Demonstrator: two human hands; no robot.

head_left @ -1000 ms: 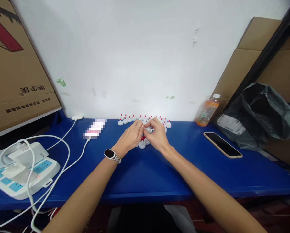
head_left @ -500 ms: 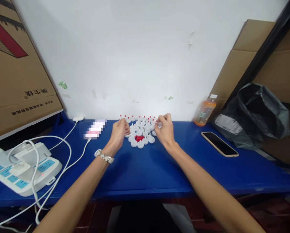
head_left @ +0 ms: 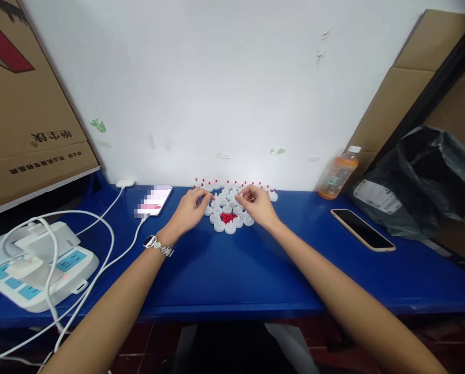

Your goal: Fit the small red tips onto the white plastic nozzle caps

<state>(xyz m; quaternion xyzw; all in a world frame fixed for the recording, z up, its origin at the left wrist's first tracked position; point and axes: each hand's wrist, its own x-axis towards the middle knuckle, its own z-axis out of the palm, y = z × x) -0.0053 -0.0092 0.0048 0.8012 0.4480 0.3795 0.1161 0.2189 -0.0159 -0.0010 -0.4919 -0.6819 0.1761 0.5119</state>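
Bare blue table [head_left: 232, 270] in front of the white caps [head_left: 227, 210]: open approach btwn both forearms. Left side blocked by power strip [head_left: 33, 267] w/ looped cables [head_left: 100, 244] and charging phone [head_left: 154, 200]. Right: second phone [head_left: 363, 229], orange bottle [head_left: 337, 174], black bag [head_left: 427, 182]. Wall directly behind caps.

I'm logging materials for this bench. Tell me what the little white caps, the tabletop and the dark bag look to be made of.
White caps: likely moulded plastic, with a smooth, uniform, slightly glossy look; some carry red tips.
Tabletop: a hard, smooth blue surface with a soft sheen, perhaps plastic or painted board; I cannot tell which.
Dark bag: thin plastic film, crinkled and shiny, with a white label.
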